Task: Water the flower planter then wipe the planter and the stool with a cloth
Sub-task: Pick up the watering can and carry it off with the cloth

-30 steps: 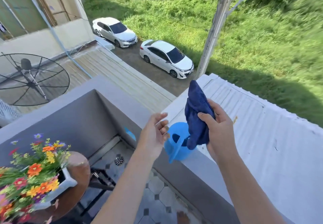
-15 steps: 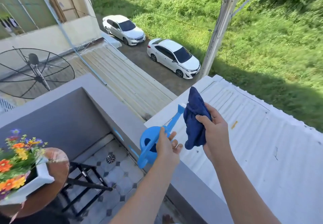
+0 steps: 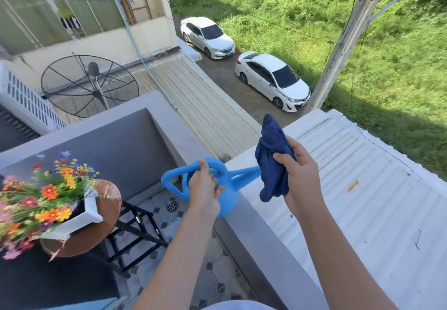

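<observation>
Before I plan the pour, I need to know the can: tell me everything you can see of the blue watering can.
The watering can is bright blue, of what looks like smooth plastic, with a looped top handle, a second loop at its left side and a tapering spout that points right, behind the dark blue cloth. It stands about upright at the grey balcony ledge; whether it rests there or is lifted is unclear. The left hand grips its top handle. Its contents are hidden.
</observation>
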A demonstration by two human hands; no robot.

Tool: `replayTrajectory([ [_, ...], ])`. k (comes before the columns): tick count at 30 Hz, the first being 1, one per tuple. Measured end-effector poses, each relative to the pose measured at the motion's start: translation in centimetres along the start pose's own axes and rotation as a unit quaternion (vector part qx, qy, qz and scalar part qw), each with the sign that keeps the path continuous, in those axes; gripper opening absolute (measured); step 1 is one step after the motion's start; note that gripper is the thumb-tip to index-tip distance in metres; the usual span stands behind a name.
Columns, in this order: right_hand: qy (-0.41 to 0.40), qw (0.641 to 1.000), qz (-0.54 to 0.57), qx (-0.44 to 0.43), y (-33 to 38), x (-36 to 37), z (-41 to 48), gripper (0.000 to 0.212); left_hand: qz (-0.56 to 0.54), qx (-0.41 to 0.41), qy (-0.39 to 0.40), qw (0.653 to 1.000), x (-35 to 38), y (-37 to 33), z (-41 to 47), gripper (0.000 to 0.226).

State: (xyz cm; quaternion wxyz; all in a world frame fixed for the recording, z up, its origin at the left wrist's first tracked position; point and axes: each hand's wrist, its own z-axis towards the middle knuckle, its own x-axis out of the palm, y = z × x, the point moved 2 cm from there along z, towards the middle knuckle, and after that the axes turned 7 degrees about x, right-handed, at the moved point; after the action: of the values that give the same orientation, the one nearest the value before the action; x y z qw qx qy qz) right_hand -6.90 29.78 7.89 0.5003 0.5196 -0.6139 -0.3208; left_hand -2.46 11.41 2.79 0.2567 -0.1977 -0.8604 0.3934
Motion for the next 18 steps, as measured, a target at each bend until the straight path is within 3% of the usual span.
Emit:
replayTrajectory([
  [7, 0.101, 0.994, -0.017, 0.048, -2.7, 7.3, 0.4, 0.037, 0.088, 0.106, -0.049, 0.989, -7.4, -5.8, 2.4, 0.036],
  [12, 0.144, 0.985, -0.06, 0.075, -7.4, 13.1, 0.6, 0.034, 0.211, 0.096, -0.092, 0.968, -14.1, -6.7, 7.7, 0.041],
  [18, 0.118, 0.975, -0.116, 0.148, -15.1, 18.3, 2.0, 0.039, 0.295, 0.047, -0.073, 0.952, -20.8, -5.8, 16.1, 0.049],
])
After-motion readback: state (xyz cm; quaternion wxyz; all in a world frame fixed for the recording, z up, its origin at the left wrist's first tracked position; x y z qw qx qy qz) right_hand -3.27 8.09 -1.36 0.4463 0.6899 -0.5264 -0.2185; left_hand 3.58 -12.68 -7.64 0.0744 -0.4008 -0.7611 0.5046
